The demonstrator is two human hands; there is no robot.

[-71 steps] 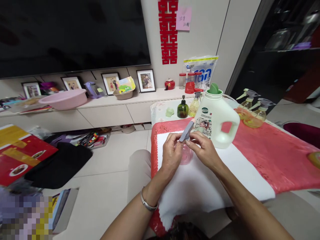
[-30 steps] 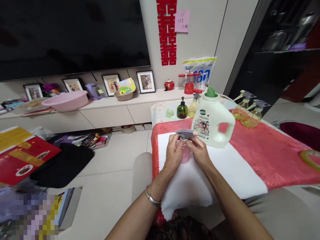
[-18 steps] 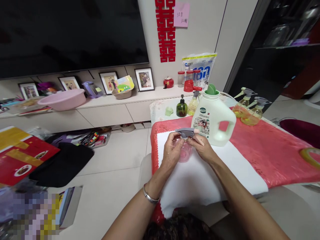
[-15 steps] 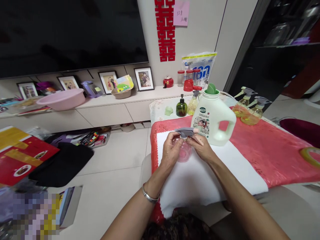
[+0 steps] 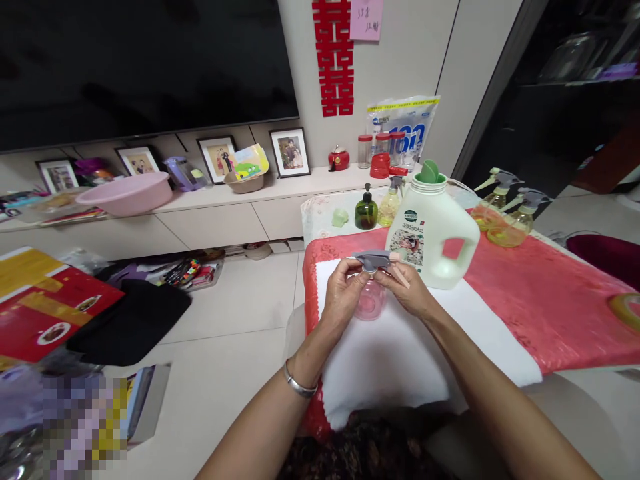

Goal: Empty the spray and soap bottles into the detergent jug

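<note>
A pink see-through spray bottle [image 5: 369,303] with a grey and pale pink trigger head [image 5: 373,260] is held upright over a white cloth [image 5: 390,370]. My left hand [image 5: 345,293] has its fingers closed round the bottle's neck from the left. From the other side, the fingers of my right hand [image 5: 406,290] press at the collar just under the trigger head. Just beyond my right hand stands a large pale green jug [image 5: 433,230], uncapped, with a green scoop-like piece [image 5: 429,171] at its mouth.
Behind the jug are a green pump bottle [image 5: 367,212] and a yellow spray bottle [image 5: 389,203]. Two more yellow spray bottles [image 5: 513,223] stand to the right on the red tablecloth [image 5: 540,293]. A tape roll [image 5: 625,312] lies at the right edge.
The view has shifted slightly, so the whole scene sits a little higher and further right. Both hands keep their grip at the spray bottle's neck.
</note>
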